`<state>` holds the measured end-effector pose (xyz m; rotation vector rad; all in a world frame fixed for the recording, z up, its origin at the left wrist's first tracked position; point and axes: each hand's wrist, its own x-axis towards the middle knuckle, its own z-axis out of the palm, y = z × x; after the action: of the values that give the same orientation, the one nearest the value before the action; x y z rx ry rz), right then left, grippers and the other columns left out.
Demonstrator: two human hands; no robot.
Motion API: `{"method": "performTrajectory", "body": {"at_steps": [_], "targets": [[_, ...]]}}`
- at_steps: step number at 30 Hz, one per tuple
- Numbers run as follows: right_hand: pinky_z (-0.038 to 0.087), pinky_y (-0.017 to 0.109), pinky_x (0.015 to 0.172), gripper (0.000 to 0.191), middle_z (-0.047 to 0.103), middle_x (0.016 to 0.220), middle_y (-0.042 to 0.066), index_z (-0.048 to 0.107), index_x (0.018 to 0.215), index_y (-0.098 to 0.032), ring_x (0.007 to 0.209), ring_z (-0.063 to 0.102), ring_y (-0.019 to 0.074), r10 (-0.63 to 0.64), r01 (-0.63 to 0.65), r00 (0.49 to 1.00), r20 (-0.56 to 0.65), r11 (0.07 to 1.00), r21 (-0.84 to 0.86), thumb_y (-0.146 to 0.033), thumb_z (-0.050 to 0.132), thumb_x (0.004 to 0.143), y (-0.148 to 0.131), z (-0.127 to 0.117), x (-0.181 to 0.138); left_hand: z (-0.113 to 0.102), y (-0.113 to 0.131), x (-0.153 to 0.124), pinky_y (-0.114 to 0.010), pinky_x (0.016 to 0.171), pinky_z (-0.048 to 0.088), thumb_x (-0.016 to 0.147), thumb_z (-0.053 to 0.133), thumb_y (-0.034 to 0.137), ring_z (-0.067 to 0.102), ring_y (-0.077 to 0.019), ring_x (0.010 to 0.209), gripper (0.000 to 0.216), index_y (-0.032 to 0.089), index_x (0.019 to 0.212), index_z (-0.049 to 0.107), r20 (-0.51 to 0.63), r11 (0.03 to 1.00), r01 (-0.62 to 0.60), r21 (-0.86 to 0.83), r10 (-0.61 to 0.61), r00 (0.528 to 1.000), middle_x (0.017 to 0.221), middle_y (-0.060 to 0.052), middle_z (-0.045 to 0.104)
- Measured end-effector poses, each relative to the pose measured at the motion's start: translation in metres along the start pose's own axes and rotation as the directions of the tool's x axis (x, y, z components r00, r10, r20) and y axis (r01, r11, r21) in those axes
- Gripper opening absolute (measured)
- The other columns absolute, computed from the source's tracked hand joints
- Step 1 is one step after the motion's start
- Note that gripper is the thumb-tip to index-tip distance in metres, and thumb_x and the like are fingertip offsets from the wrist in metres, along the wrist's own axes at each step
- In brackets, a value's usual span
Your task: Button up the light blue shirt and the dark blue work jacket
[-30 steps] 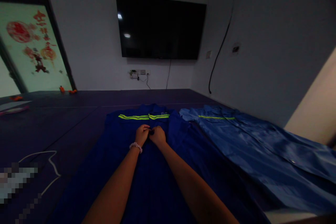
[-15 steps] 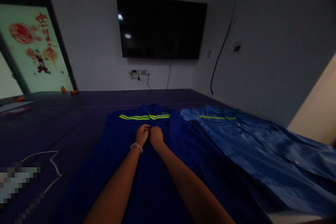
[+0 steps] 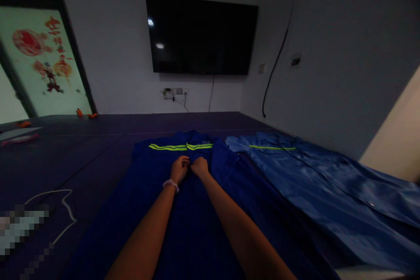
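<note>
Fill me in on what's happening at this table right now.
A person leans over a dark blue work jacket spread flat on a dark table. The left hand and the right hand meet at the jacket's front, just below its yellow reflective stripe, fingers pinched on the fabric there. A lighter blue jacket lies flat beside it on the right, untouched. A white cord lies at the left, and a dark TV hangs on the wall.

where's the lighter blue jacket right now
The lighter blue jacket lies spread on the dark surface, right of the dark blue jacket under both hands, along the right wall.
</note>
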<state>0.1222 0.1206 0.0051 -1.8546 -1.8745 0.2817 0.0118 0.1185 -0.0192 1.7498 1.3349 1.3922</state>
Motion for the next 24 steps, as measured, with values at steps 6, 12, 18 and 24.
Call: {"method": "performTrajectory", "body": {"at_steps": [6, 12, 18, 24], "targets": [[0.044, 0.020, 0.055, 0.019, 0.069, 0.081, 0.015, 0.069, 0.080, -0.011, 0.075, 0.065, 0.0216, 0.043, -0.043, 0.999, -0.001, 0.999, 0.005, -0.019, 0.059, 0.066, 0.0024, -0.0007, 0.0034, 0.0054, -0.0057, 0.0014, -0.023, 0.067, 0.049, 0.063, 0.050, 0.001, 0.063, -0.0131, 0.072, 0.032, 0.016, 0.089, 0.058, -0.009, 1.000, 0.000, 0.007, 0.000, 1.000, 0.079, -0.005, 0.066], [0.045, 0.021, 0.059, 0.024, 0.068, 0.086, 0.017, 0.068, 0.086, -0.010, 0.078, 0.065, 0.0224, 0.003, -0.002, 1.000, 0.023, 1.000, -0.029, -0.019, 0.059, 0.066, 0.0016, 0.0016, 0.0047, 0.0049, -0.0043, 0.0000, -0.023, 0.066, 0.049, 0.060, 0.049, -0.002, 0.062, -0.0127, 0.071, 0.036, 0.016, 0.089, 0.059, 0.001, 1.000, -0.015, -0.007, 0.015, 1.000, 0.077, -0.004, 0.065], [0.043, 0.019, 0.064, 0.017, 0.069, 0.082, 0.012, 0.069, 0.076, -0.013, 0.082, 0.064, 0.0198, -0.104, 0.113, 0.989, 0.106, 0.990, -0.083, -0.011, 0.056, 0.066, 0.0040, -0.0008, 0.0044, 0.0052, -0.0034, 0.0028, -0.020, 0.062, 0.048, 0.057, 0.049, -0.003, 0.061, -0.0107, 0.067, 0.037, 0.015, 0.088, 0.059, 0.001, 1.000, -0.019, -0.020, 0.019, 1.000, 0.073, -0.001, 0.063], [0.043, 0.018, 0.070, 0.021, 0.068, 0.086, 0.010, 0.068, 0.083, -0.014, 0.086, 0.062, 0.0172, -0.161, 0.177, 0.980, 0.118, 0.975, -0.137, -0.010, 0.054, 0.068, 0.0023, -0.0074, -0.0011, 0.0047, -0.0042, 0.0053, -0.019, 0.060, 0.046, 0.056, 0.049, -0.003, 0.058, -0.0085, 0.061, 0.037, 0.013, 0.088, 0.059, -0.024, 0.999, -0.032, -0.041, 0.031, 0.999, 0.068, 0.000, 0.061]]}}
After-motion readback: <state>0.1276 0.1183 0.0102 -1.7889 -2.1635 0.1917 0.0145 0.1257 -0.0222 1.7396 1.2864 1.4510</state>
